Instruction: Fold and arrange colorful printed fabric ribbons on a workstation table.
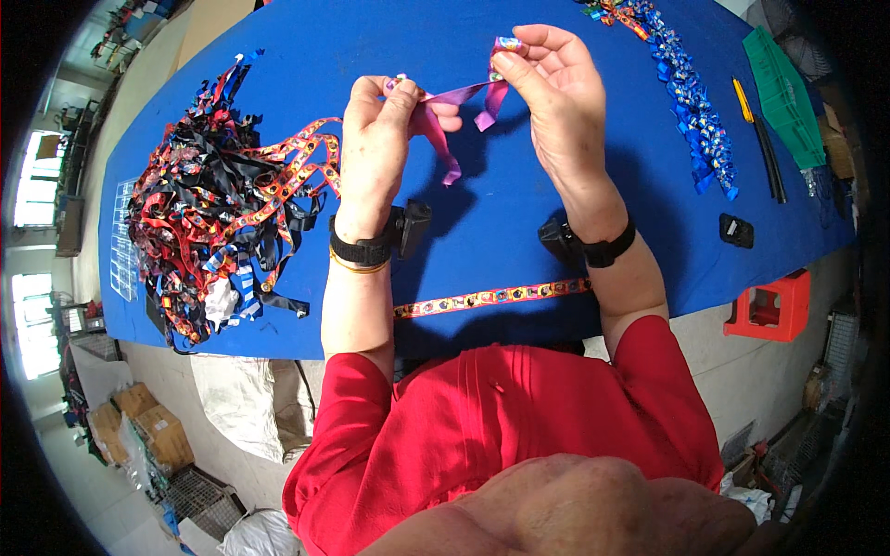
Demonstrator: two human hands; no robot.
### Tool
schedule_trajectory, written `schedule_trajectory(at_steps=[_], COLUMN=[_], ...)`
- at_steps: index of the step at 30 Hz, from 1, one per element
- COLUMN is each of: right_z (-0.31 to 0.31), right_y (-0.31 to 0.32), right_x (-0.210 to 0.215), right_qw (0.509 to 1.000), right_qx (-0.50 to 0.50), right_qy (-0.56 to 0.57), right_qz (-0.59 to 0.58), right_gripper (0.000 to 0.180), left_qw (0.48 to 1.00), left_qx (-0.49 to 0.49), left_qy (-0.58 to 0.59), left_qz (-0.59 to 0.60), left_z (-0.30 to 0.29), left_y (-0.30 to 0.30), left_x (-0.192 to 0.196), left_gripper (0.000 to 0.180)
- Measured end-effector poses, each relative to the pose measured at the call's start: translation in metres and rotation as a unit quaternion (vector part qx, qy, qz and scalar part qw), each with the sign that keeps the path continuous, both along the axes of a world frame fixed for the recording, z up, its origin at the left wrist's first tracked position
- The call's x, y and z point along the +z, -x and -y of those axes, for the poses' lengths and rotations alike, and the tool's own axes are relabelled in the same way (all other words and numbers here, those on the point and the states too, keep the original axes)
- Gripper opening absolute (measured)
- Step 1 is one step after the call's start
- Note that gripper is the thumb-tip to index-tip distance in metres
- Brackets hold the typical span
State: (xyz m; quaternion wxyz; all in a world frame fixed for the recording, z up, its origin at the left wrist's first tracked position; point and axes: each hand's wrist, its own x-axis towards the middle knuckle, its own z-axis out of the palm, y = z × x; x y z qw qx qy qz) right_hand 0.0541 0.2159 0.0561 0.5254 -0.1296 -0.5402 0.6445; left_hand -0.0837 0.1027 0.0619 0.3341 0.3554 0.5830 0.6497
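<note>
A purple ribbon (pixel 454 95) is stretched between my two hands above the blue table, its loose ends hanging below. My left hand (pixel 375 130) pinches one part of it between thumb and forefinger. With thumb and forefinger my right hand (pixel 561 102) grips the other part, where a printed patch shows at the top. A tangled heap of ribbons (pixel 204 204), mostly black and red, lies to the left of my left hand. Across the table's near edge, below my wrists, runs a yellow and red patterned ribbon (pixel 491 296).
On the right lie a long row of blue ribbon bundles (pixel 693 111), a yellow and black pen-like tool (pixel 756 130) and a small black device (pixel 736 231). A green crate (pixel 783 97) stands at the table's right edge. Below it is a red stool (pixel 769 306). Cardboard boxes (pixel 153 426) sit on the floor at left.
</note>
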Motion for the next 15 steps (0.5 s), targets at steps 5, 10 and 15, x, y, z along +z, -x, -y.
schedule_trajectory(at_steps=[5, 10, 15], right_z=[0.003, -0.002, -0.004], right_y=[0.006, 0.005, -0.002], right_x=[-0.004, -0.009, -0.003], right_qw=[0.999, 0.992, 0.985], right_qx=[0.009, 0.072, 0.157], right_qy=[0.024, 0.076, 0.072], right_qz=[-0.04, -0.068, 0.002], right_gripper=[0.028, 0.023, 0.02], left_qw=[0.97, 0.93, 0.979], left_qx=[-0.018, -0.076, -0.093], left_qy=[-0.168, -0.228, -0.134], left_qz=[0.173, 0.278, 0.12], left_z=[0.0, 0.002, 0.004], left_y=[0.007, 0.009, 0.012], left_x=[-0.004, 0.001, -0.003], left_gripper=[0.016, 0.012, 0.008])
